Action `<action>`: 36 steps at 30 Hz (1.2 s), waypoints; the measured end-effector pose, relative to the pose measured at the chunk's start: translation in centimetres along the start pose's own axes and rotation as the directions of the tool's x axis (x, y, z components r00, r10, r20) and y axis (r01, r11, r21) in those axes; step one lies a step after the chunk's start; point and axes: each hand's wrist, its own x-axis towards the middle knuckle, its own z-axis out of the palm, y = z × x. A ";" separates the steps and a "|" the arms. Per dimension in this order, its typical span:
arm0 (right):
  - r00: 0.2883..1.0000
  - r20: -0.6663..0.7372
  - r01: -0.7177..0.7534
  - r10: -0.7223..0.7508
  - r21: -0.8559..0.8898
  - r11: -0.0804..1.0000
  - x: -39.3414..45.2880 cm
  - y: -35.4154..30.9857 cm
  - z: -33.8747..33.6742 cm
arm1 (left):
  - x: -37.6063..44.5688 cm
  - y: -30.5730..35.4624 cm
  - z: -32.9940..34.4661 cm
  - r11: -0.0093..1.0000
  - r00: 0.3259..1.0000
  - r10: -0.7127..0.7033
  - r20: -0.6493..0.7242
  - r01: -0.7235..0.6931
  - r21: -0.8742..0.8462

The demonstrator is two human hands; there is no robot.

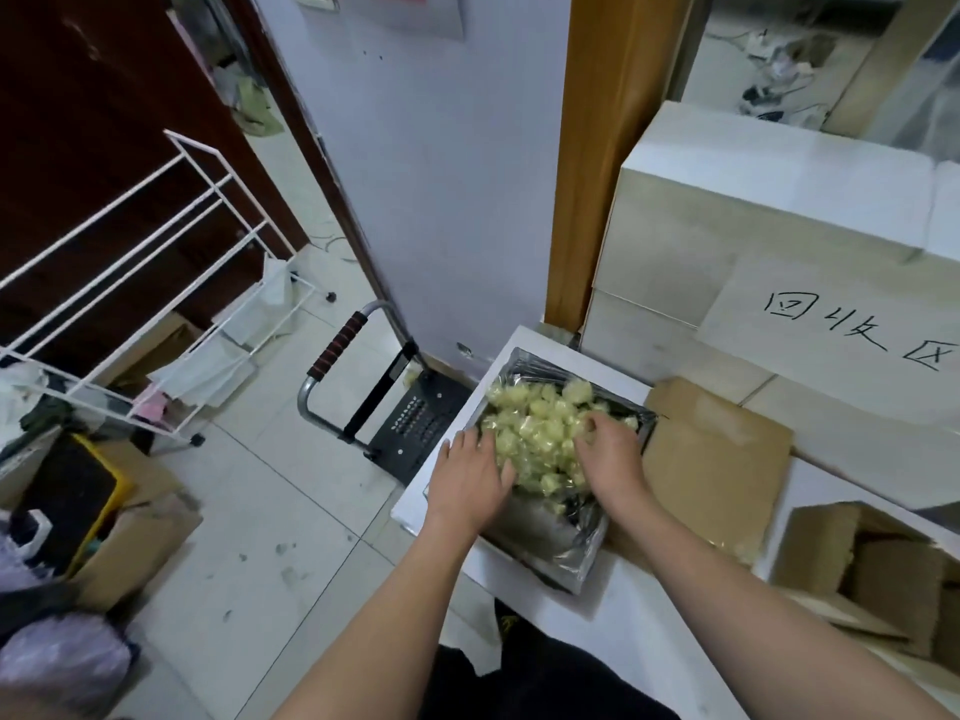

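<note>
The left hand is laid palm-down, fingers extended, on the pile of small pale-yellow wrapped pieces. The right hand is set into the same pile with fingers bent; whether pieces are gripped cannot be determined. The pile is contained in a silver foil-lined rectangular box on a white table. A flat brown cardboard sheet lies just beside the box.

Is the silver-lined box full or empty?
Partly full: pale yellow pieces are heaped in the far half of the box; bare silver lining shows at the near end.
</note>
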 end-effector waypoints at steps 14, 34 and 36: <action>0.981 0.133 -0.079 0.139 -0.384 0.920 2.1 -1.7 3.0 | 6.1 -2.0 -1.9 0.993 0.992 0.121 0.021 -0.121 -0.013; 0.999 -0.036 -0.033 0.020 -0.400 0.916 1.0 -1.7 0.9 | 3.1 -1.5 -1.2 0.997 0.996 0.072 0.044 -0.072 0.002; 0.999 -0.038 -0.028 0.014 -0.402 0.915 0.6 -1.7 0.4 | 2.7 -1.2 -1.1 0.997 0.996 0.070 0.047 -0.071 0.014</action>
